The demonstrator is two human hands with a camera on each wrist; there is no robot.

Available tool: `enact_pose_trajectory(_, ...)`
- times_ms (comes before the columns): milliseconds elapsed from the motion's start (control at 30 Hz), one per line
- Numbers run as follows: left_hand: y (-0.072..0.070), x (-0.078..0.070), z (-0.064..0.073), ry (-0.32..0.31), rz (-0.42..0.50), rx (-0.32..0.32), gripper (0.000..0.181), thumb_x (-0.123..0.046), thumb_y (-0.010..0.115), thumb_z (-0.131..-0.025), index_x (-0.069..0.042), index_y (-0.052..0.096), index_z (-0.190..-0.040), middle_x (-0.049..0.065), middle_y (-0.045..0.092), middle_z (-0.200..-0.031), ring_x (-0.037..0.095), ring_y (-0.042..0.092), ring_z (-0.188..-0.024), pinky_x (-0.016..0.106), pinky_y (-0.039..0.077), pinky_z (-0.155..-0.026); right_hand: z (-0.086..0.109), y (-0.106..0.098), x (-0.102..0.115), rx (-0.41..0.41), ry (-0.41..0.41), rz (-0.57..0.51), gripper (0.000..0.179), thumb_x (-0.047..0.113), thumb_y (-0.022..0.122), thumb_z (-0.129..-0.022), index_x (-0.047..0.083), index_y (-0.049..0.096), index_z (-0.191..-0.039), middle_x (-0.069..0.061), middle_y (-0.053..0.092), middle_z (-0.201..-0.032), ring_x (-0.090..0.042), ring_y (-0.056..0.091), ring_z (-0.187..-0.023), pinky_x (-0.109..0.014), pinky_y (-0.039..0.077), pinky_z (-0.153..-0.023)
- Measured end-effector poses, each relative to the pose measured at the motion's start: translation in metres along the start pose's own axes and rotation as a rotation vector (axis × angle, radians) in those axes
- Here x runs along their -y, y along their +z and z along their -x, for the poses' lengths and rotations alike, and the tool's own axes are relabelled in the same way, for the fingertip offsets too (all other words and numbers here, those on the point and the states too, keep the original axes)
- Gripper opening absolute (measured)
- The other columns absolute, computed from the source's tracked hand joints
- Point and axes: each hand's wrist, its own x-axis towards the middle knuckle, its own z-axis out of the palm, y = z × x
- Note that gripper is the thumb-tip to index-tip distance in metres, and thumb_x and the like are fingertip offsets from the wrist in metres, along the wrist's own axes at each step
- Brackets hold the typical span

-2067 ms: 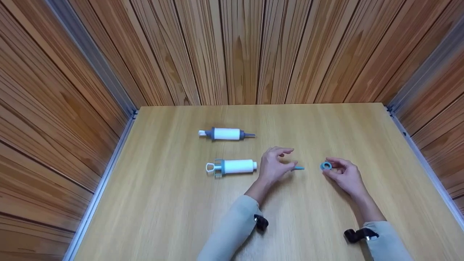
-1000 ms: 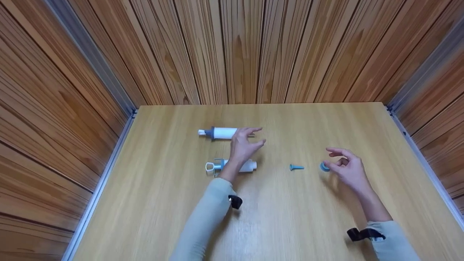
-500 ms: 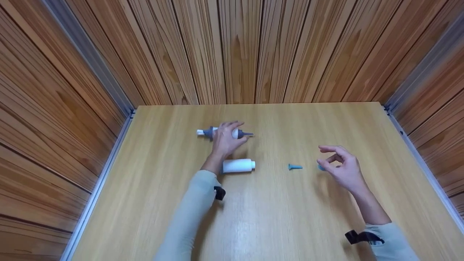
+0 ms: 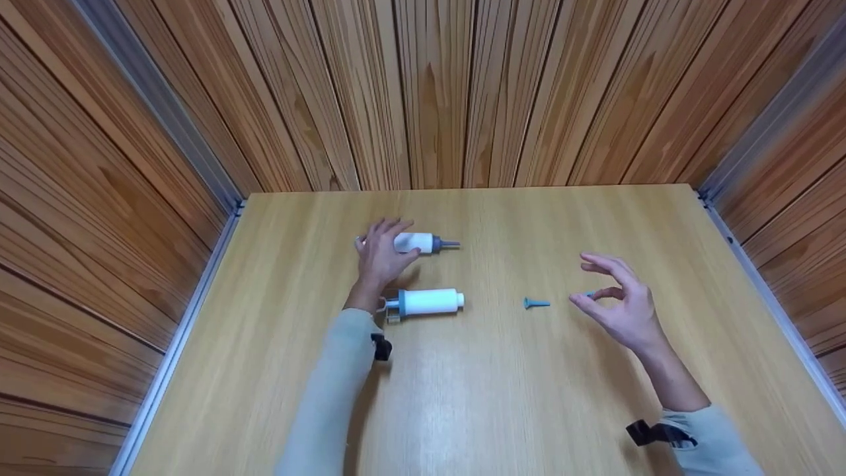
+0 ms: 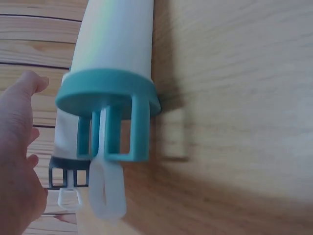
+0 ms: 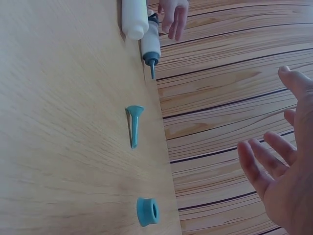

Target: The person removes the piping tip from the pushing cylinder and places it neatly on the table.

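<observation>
My left hand (image 4: 382,256) is over the left end of the farther syringe-like tube (image 4: 419,242), which has a white barrel and dark grey ends; its fingers are spread and loosely bent. The nearer white tube (image 4: 433,301) lies parallel to it; the left wrist view shows its teal collar (image 5: 105,90) and loop-handled plunger (image 5: 107,191). Right of the tubes lies a slim teal nozzle (image 4: 536,303) with a flared end. My right hand (image 4: 624,307) hovers with parted fingers, holding nothing. Below it, a teal ring (image 6: 147,211) rests on the table, partly covered in the head view.
Wood-panelled walls (image 4: 429,92) rise behind and beside the wooden table (image 4: 502,410). Metal rails (image 4: 188,324) run along the table's sides. Both sleeves carry a dark wrist camera (image 4: 381,347).
My left hand has left the nozzle and moved left and back, along the farther tube to its plunger end. My right hand has let go of the teal ring and risen slightly.
</observation>
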Motion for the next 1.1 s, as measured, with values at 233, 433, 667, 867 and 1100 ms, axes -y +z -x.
enact_pose_trajectory(233,-0.002,0.007,0.001,0.022,-0.049,0.051,0.063,-0.033,0.086,-0.1,-0.029,0.064,-0.159,0.006,0.054,-0.175,0.039,0.034,-0.172,0.071,0.019,-0.137,0.0,0.003,-0.002,0.015,-0.112,-0.01,0.079,-0.015,0.085,-0.079,-0.003,0.064,-0.153,0.02,0.062,-0.16,0.003,0.055,-0.15,-0.017,0.042,-0.117)
enact_pose_trajectory(433,-0.001,0.012,0.003,0.054,-0.114,0.088,0.062,-0.032,0.084,-0.102,-0.028,0.064,-0.16,0.008,0.054,-0.175,0.041,0.034,-0.172,0.074,0.015,-0.137,-0.001,0.003,-0.002,-0.007,-0.084,-0.02,0.089,-0.01,0.085,-0.077,-0.002,0.056,-0.16,0.019,0.054,-0.169,-0.002,0.047,-0.16,-0.028,0.034,-0.125)
enact_pose_trajectory(667,-0.003,0.02,0.002,0.064,-0.126,0.093,0.062,-0.03,0.086,-0.1,-0.027,0.066,-0.159,0.007,0.056,-0.173,0.041,0.035,-0.171,0.074,0.018,-0.136,-0.001,0.002,0.001,0.012,-0.102,-0.067,0.104,-0.007,0.087,-0.072,-0.002,0.045,-0.167,0.011,0.042,-0.18,-0.004,0.036,-0.167,-0.027,0.033,-0.125)
enact_pose_trajectory(867,-0.007,0.022,0.0,0.044,-0.136,0.121,0.062,-0.027,0.088,-0.099,-0.028,0.067,-0.158,0.007,0.058,-0.171,0.039,0.04,-0.168,0.073,0.019,-0.136,-0.002,0.004,0.002,0.033,-0.135,-0.141,0.108,-0.01,0.085,-0.073,-0.005,0.037,-0.17,0.0,0.037,-0.184,-0.01,0.037,-0.168,-0.027,0.039,-0.122)
enact_pose_trajectory(1100,-0.009,0.024,0.001,0.026,-0.145,0.115,0.057,-0.023,0.089,-0.098,-0.026,0.071,-0.153,0.007,0.06,-0.168,0.037,0.045,-0.163,0.072,0.02,-0.135,-0.005,0.004,0.005,0.039,-0.135,-0.38,0.108,-0.013,0.084,-0.08,-0.005,0.03,-0.172,-0.003,0.036,-0.185,-0.016,0.044,-0.166,-0.026,0.05,-0.118)
